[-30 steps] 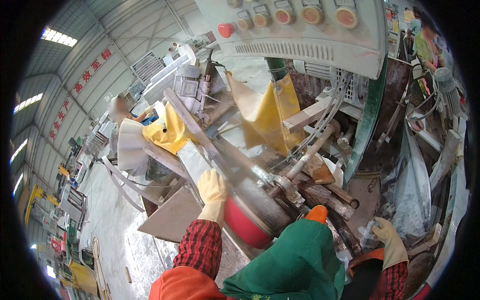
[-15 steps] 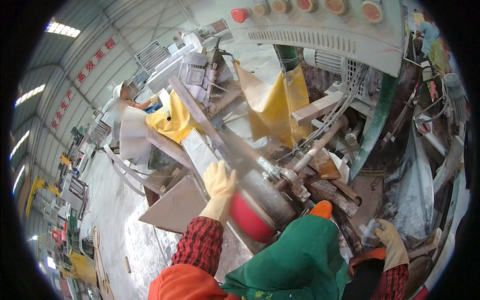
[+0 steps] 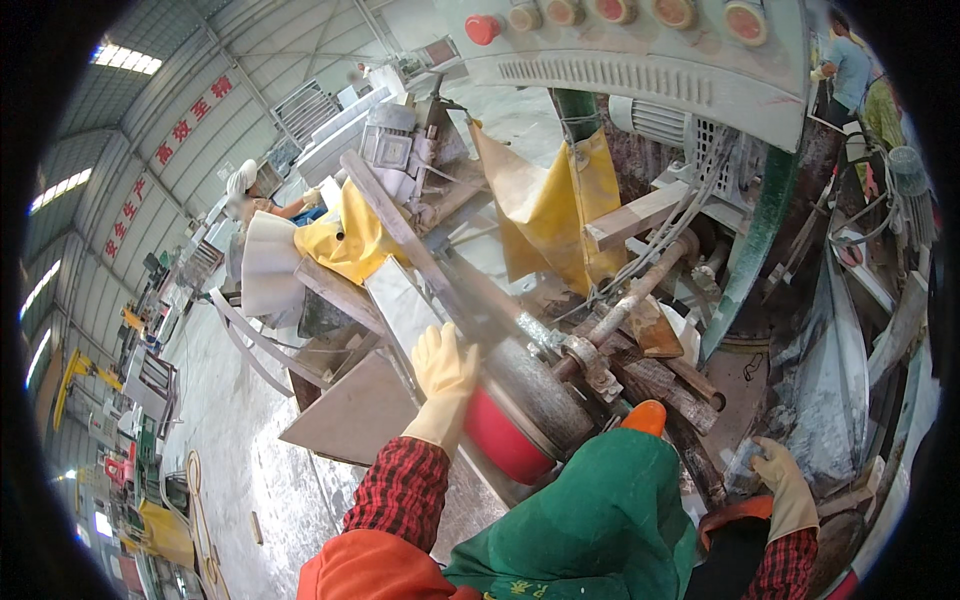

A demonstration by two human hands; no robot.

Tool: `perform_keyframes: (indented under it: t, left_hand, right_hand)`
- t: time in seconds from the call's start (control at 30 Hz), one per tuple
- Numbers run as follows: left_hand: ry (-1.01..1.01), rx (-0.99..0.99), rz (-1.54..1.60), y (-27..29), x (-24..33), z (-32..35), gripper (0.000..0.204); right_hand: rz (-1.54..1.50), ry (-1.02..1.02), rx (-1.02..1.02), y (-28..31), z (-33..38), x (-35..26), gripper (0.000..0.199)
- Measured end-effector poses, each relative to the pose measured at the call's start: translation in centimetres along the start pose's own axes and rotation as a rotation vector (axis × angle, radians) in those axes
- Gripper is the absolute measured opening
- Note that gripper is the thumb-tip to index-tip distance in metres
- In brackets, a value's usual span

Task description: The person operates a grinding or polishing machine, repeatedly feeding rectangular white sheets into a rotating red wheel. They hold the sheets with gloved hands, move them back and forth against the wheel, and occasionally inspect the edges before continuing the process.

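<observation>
While the left hand (image 3: 444,372) rests flat on the slab (image 3: 405,305), the right hand's (image 3: 780,487) grip stays unclear.

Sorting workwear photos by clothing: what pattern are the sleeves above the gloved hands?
Red and black plaid sleeves, clearest in the head view, above pale yellow gloves on the left hand and right hand.

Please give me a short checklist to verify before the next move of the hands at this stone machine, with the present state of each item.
1. Left hand gloved, resting on the pale slab: ok.
2. Right hand gloved, low beside the machine: ok; what it grips: cannot tell.
3. Left fingers apart from the red wheel: not ok, very close.
4. Wheel turning or stopped: cannot tell.
5. Red button on the control panel visible, unobstructed: ok.
</observation>
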State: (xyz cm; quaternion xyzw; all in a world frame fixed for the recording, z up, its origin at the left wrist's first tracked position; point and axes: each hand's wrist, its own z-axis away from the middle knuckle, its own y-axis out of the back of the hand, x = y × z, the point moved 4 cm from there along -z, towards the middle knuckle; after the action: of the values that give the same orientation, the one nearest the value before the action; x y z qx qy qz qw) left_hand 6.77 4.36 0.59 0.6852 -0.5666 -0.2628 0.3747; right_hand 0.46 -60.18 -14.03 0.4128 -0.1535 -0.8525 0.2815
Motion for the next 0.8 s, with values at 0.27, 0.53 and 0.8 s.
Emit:
perform_keyframes:
  t: [0.27, 0.53, 0.8]
  left_hand:
    - [0.007, -0.033, 0.008, 0.1, 0.3, 0.5, 0.054]
    - [0.02, -0.071, 0.012, 0.6, 0.9, 0.8, 0.056]
    - [0.005, -0.056, -0.007, 0.9, 0.9, 1.4, 0.053]
  right_hand:
    - [0.0, 0.002, 0.02, 0.2, 0.5, -0.4, 0.057]
    - [-0.022, 0.017, 0.017, 0.0, -1.4, 2.0, 0.055]
    - [-0.028, 0.093, 0.011, -0.4, -2.7, 3.2, 0.057]
